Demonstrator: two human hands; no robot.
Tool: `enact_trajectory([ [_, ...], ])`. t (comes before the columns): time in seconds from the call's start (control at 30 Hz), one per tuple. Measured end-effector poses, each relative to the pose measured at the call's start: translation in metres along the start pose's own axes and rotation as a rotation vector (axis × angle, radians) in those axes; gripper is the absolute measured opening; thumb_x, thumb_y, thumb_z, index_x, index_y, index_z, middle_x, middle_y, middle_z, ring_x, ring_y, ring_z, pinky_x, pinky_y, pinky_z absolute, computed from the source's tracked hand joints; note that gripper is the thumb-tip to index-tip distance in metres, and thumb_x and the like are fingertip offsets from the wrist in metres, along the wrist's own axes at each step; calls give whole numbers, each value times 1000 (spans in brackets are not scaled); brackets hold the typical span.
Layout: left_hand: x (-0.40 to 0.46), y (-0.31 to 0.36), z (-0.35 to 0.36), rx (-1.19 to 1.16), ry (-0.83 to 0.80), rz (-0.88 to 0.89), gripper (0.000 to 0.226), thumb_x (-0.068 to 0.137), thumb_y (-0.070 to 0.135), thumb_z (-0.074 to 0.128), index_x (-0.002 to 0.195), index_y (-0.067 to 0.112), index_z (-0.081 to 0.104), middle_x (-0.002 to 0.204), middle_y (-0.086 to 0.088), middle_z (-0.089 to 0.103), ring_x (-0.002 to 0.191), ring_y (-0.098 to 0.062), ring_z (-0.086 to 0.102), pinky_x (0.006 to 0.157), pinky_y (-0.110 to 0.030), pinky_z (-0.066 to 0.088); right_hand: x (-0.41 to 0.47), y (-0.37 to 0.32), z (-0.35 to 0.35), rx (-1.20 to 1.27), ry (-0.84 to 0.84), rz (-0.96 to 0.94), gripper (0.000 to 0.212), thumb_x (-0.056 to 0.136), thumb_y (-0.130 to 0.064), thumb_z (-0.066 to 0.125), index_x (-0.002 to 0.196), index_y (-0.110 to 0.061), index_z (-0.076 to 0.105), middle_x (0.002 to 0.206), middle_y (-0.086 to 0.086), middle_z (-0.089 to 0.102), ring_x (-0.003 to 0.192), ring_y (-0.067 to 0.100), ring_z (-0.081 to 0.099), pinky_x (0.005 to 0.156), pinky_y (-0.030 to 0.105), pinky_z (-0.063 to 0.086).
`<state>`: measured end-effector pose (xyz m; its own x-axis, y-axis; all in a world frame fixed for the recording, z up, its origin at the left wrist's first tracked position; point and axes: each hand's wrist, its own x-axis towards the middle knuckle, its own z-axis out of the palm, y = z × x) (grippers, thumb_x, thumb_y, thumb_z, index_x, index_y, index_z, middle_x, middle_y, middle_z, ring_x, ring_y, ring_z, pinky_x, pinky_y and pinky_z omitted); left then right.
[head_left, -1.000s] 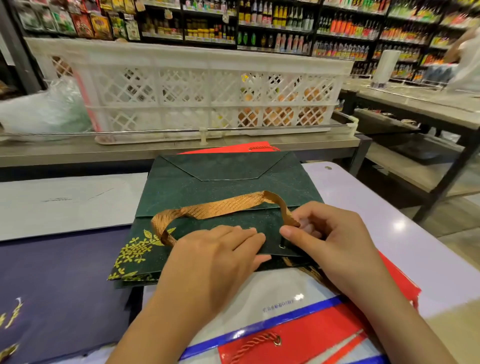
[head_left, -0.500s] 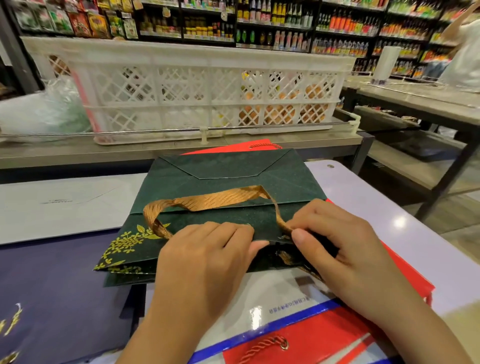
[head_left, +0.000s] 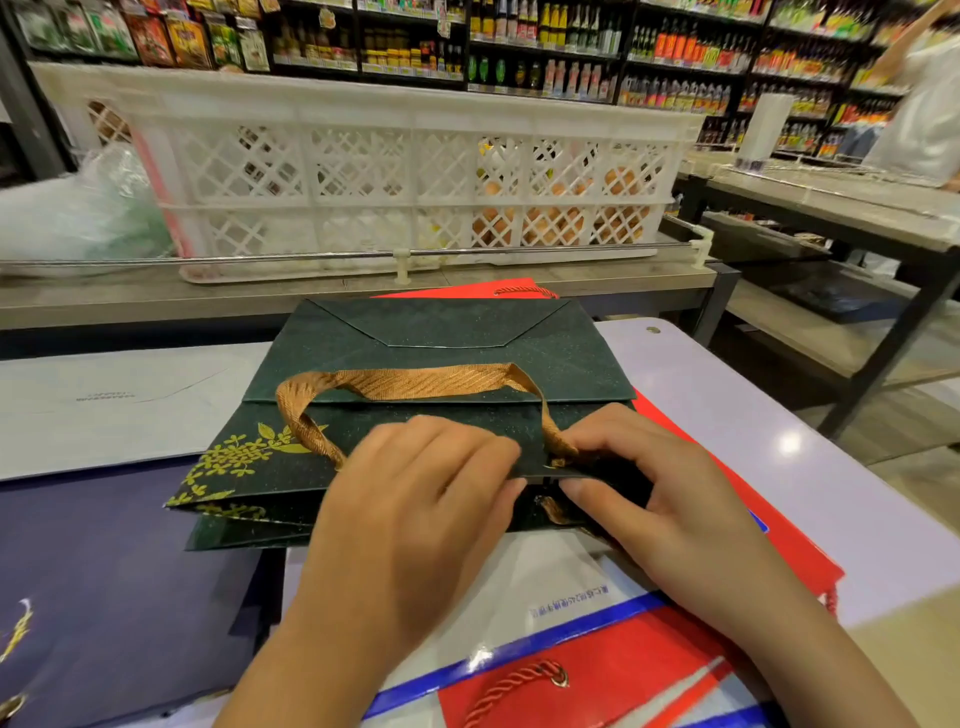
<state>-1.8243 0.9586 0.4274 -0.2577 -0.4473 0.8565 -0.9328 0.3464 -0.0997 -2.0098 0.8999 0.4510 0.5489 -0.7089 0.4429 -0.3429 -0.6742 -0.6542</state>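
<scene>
A dark green paper gift bag (head_left: 441, 343) with gold leaf print lies flat on a pile of other bags. Its brown ribbon handle (head_left: 410, 382) loops across the top face. My left hand (head_left: 415, 509) grips the bag's near edge, fingers on top and thumb at the rim. My right hand (head_left: 639, 483) pinches the same edge beside the ribbon's right end, thumb under the top layer. The top layer is lifted a little, showing a dark gap between the hands.
Under the green bag lie a red bag (head_left: 737, 525), a white bag with red and blue print (head_left: 545, 597), a navy bag (head_left: 104, 571) and a grey one (head_left: 114, 400). Behind stands a white lattice crate (head_left: 395, 166) on a counter. Shelves of bottles fill the back.
The green bag's near edge has been spread slightly apart. My right thumb has slipped under the top layer and both hands have drawn closer along the rim.
</scene>
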Motion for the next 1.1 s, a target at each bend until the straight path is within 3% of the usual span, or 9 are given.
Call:
enact_trajectory([
  [0.13,0,7,-4,-102,12,143,11,91,18,60,96,9,64,81,-6,70,76,-20,57,67,-33,47,0,1,2,10,0,6,20,80,-15,61,97,-22,67,93,-11,61,95,9,60,79,19,45],
  [0.23,-2,12,-11,-95,24,183,26,90,23,60,74,9,75,69,-4,69,61,-21,62,59,-32,49,0,1,3,-5,3,17,20,80,-18,60,98,-22,68,93,-12,61,95,8,59,79,21,45],
  [0.33,-3,16,-7,-117,-39,196,39,93,27,53,64,11,72,61,-3,63,52,-22,58,46,-32,48,1,-1,2,74,46,22,16,80,-15,61,94,-22,67,88,-9,61,89,10,59,75,15,43],
  [0.4,-2,14,-1,-90,-109,138,37,95,23,48,69,11,71,64,-2,64,54,-21,58,48,-33,49,2,-2,1,104,59,21,15,80,-14,61,92,-23,66,85,-7,61,86,12,59,74,15,43],
  [0.57,1,9,2,-65,-178,-205,31,89,27,45,75,16,71,62,3,65,51,-20,60,44,-28,50,2,-3,2,53,43,26,13,81,-17,60,91,-22,66,85,-6,60,87,14,59,74,18,44],
  [0.83,3,9,-2,-174,-142,-363,28,90,30,46,90,16,70,79,6,69,69,-13,62,66,-25,43,16,-16,3,-117,59,-37,11,81,-25,57,87,-20,66,81,-9,57,82,7,54,69,16,40],
  [1.1,1,8,-3,-197,-198,-383,32,90,41,48,81,24,74,69,11,69,59,-8,64,53,-27,52,14,-14,22,-69,106,-24,13,81,-21,59,85,-18,71,79,-11,63,80,6,58,68,16,42],
])
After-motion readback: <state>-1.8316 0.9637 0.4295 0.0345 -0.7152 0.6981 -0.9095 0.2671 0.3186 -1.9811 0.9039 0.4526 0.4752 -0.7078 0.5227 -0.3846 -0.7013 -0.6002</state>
